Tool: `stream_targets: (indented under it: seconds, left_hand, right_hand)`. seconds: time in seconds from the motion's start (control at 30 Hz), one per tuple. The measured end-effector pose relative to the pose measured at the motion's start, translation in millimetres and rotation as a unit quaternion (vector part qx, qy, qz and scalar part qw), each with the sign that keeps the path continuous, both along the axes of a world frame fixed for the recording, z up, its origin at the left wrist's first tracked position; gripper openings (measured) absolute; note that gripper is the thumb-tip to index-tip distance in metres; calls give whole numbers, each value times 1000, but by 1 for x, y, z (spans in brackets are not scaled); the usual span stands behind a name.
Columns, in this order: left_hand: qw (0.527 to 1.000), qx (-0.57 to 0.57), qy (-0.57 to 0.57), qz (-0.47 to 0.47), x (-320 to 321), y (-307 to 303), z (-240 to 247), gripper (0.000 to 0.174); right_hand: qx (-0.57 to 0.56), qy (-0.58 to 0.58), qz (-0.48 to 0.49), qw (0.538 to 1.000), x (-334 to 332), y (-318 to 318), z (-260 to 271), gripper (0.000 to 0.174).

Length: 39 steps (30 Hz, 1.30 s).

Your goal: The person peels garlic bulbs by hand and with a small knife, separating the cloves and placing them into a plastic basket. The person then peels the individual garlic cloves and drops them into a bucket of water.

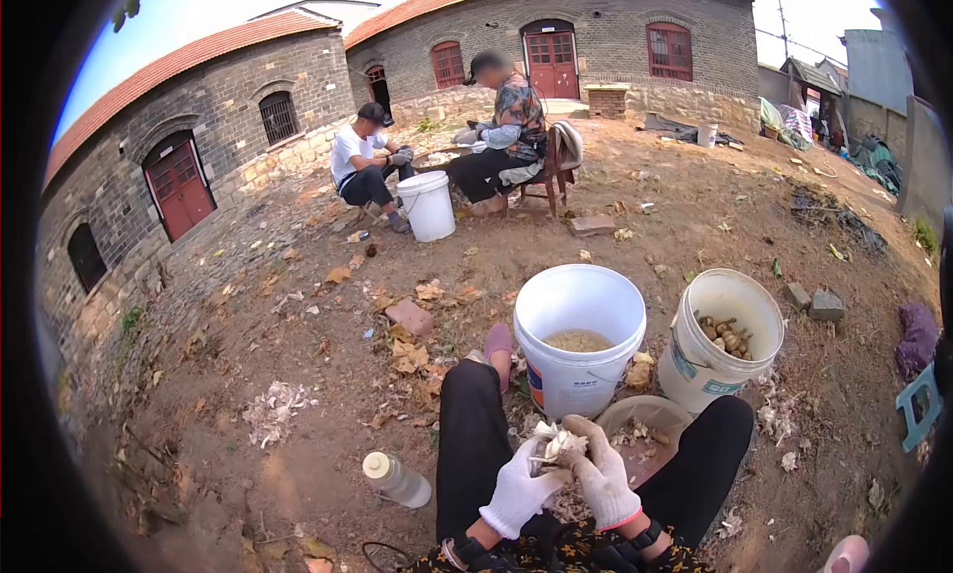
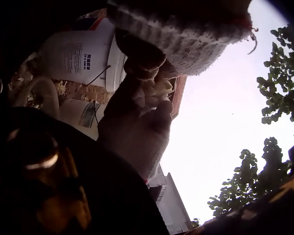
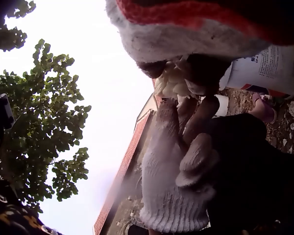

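Between my two gloved hands, a garlic bulb [image 1: 559, 444] with its pale cloves partly spread is held over my lap. My left hand [image 1: 521, 496], in a white knitted glove, grips it from the left. The right hand [image 1: 603, 474], in a dirtier glove with a red-edged cuff, holds it from the other side with fingers bent. In the right wrist view the cloves [image 3: 171, 83] show between the fingertips of both hands. A tan basin [image 1: 650, 406] with husks and some cloves lies between my legs, just beyond the hands.
Ahead stand a white bucket [image 1: 576, 380] with pale contents low inside and a second bucket [image 1: 695, 370] with whole garlic bulbs. A capped bottle [image 1: 397, 479] stands left of my leg. Husks [image 1: 278, 412] litter the dirt. Two people sit farther off around another bucket [image 1: 429, 208].
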<state>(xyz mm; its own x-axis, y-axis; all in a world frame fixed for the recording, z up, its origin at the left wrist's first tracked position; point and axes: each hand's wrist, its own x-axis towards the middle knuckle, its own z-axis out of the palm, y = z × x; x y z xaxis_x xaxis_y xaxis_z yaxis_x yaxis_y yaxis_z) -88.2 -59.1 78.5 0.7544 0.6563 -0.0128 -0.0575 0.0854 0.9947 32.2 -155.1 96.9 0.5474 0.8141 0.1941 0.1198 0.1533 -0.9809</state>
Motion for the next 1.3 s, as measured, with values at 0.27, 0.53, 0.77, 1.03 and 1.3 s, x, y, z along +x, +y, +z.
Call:
stream_targets:
  seconds: [0.27,0.53,0.77,1.03,1.3]
  left_hand:
    - [985,167,41,25,-10,0,19,38]
    - [968,243,1,68,-18,14,17,38]
    - [986,140,-57,64,-16,36,17,39]
    - [995,-64,-45,-58,6,75,24,25]
    - [980,-141,-37,-134,27,86,2,27]
  right_hand:
    - [79,-246,-74,963,2,-6,11,38]
    - [98,-161,-62,980,-2,23,25,20]
    - [85,-130,-62,986,-8,48,23,19]
    - [7,-24,-39,999,20,70,8,20]
    - [0,86,-49,995,43,72,-22,28]
